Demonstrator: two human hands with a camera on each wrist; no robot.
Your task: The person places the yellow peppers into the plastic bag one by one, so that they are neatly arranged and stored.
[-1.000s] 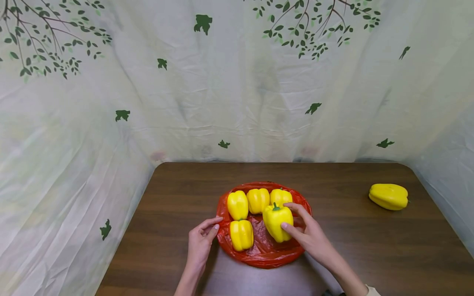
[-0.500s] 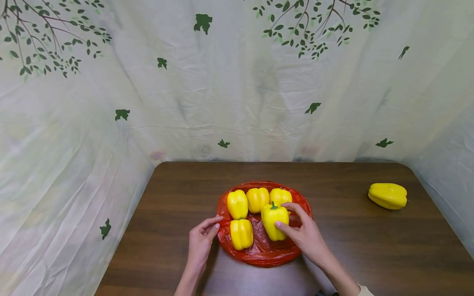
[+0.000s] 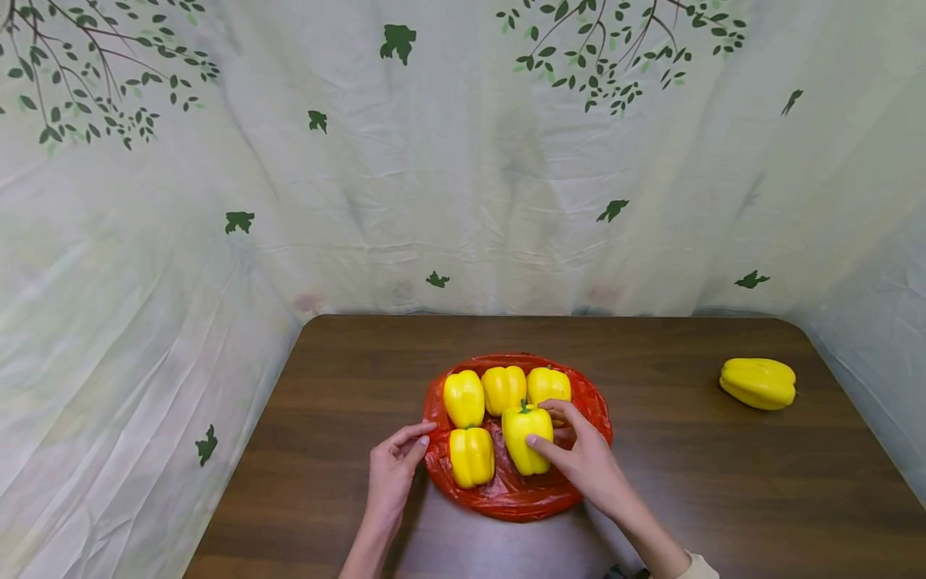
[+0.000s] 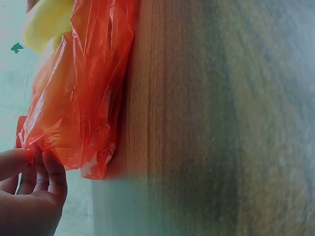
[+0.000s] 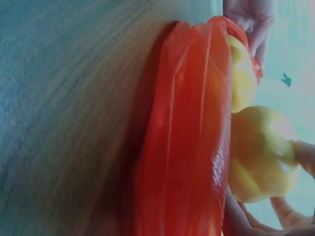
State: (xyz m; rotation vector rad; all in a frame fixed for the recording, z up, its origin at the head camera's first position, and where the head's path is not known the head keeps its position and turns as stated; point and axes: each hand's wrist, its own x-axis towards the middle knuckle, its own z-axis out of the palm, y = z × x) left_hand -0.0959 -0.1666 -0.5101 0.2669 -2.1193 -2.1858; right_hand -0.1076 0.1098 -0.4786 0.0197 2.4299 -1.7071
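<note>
A red plastic bag (image 3: 506, 510) lies spread on the table with its mouth up, its rim forming a rough oval. At its left rim my left hand (image 3: 393, 474) pinches the thin plastic between thumb and fingers, as the left wrist view also shows. My right hand (image 3: 593, 466) grips a yellow bell pepper (image 3: 527, 442) from the right, stem up, above the bag's middle. In the right wrist view this pepper (image 5: 263, 152) sits partly below the rim; whether it touches the bag's bottom is hidden. Several other yellow bell peppers (image 3: 464, 400) stand inside along the back and left.
Another yellow bell pepper (image 3: 758, 383) lies on its side at the back right of the brown wooden table (image 3: 673, 450). A pale curtain (image 3: 470, 161) printed with leaves hangs behind the table and along both sides. A dark object (image 3: 618, 572) shows near the right wrist.
My right hand has shifted left with its bell pepper, toward the bag's middle, and the pepper stands more upright. The left hand keeps its place on the rim.
</note>
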